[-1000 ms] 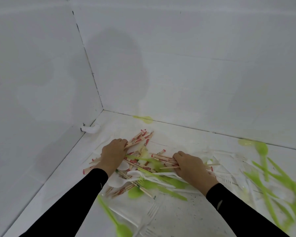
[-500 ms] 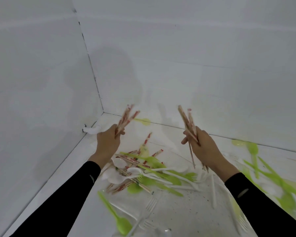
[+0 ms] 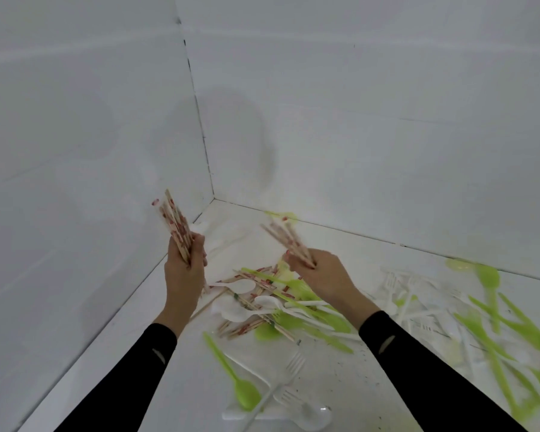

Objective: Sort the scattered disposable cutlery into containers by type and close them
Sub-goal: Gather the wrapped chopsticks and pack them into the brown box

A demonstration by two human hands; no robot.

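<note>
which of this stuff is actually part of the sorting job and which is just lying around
In the job: left hand gripping wrapped chopsticks; right hand gripping another chopstick bundle; loose chopsticks; white spoons; green spoons; white forks.
Just there: white walls; white floor. No container clearly visible.

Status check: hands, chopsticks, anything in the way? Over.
Left hand grips chopstick bundle, above the table. Right hand grips second bundle. Loose chopsticks below, tangled with green cutlery and white spoons.
</note>
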